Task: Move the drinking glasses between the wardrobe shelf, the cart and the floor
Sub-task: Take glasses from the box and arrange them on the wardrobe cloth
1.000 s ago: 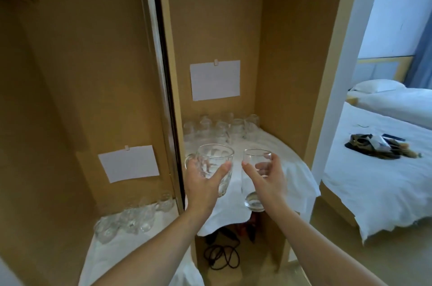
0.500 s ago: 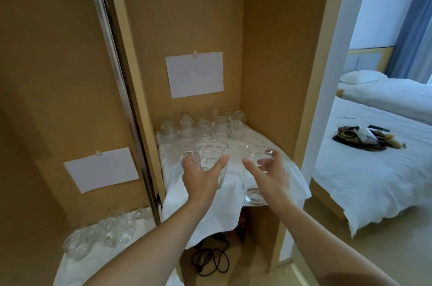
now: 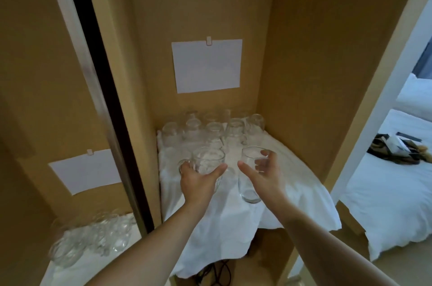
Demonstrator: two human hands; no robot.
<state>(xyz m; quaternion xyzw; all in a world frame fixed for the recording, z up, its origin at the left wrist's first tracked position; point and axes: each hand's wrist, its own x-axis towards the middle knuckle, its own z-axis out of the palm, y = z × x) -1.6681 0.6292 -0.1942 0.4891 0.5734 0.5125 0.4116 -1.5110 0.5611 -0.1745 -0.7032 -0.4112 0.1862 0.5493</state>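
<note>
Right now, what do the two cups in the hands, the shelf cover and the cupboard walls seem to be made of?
Mug in the left hand and tumbler in the right hand: clear glass; the fingers show through.
Shelf cover: white cloth; it wrinkles and drapes over the edge.
Cupboard walls: matte tan board, probably laminate or wood.

Both my bare forearms reach forward and up, side by side. My left hand [image 3: 198,183] curls around a handled glass [image 3: 208,164], thumb stretched out to the right. My right hand [image 3: 264,176] grips a taller glass [image 3: 250,178], fingers wrapped behind it, thumb pointing left.
</note>
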